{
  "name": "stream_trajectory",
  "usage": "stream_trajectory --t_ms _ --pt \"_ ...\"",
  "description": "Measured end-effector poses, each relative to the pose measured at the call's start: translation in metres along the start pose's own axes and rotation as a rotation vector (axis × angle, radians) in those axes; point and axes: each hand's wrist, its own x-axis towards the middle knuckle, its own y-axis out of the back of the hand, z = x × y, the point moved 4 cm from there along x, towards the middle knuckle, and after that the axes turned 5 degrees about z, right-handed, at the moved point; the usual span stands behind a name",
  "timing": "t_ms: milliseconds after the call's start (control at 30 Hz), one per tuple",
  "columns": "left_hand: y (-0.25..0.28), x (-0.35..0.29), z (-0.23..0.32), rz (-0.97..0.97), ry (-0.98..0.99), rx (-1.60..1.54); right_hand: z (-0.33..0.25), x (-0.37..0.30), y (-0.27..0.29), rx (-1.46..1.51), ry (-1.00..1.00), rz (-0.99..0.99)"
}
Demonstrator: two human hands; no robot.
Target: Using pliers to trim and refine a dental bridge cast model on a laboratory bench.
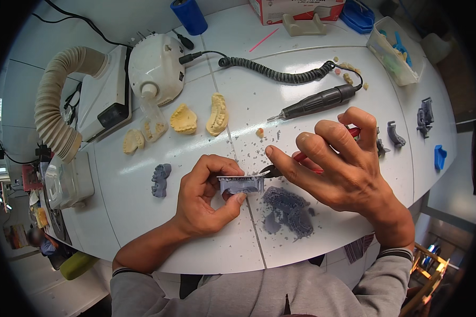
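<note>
My left hand pinches a grey printed dental model with a flat base and thin supports, its thumb below and fingers above. My right hand is closed around red-handled cutting pliers. The dark jaws of the pliers meet the right end of the model's base; whether they bite into it I cannot tell. Just below lies a heap of grey printed scraps, and small grey crumbs are scattered around and above. Left of my left hand rests another grey dental model.
Yellow plaster dental models lie beyond my hands. A black handpiece with a coiled cord runs to a white control box. A ribbed suction hose stands at left. More grey pieces and a clear bin are at right.
</note>
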Motion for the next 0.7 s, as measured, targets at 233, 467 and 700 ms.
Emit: stream_trajectory --t_ms 233,467,700 --pt "0.000 0.001 0.001 -0.002 0.084 -0.008 -0.004 -0.002 -0.002 0.043 0.039 0.047" --pt "0.002 0.004 0.003 -0.050 0.019 -0.020 -0.010 -0.004 -0.004 0.042 0.058 -0.001" --pt "0.001 0.005 0.006 -0.090 0.082 -0.061 -0.015 -0.007 -0.006 0.018 0.082 -0.076"
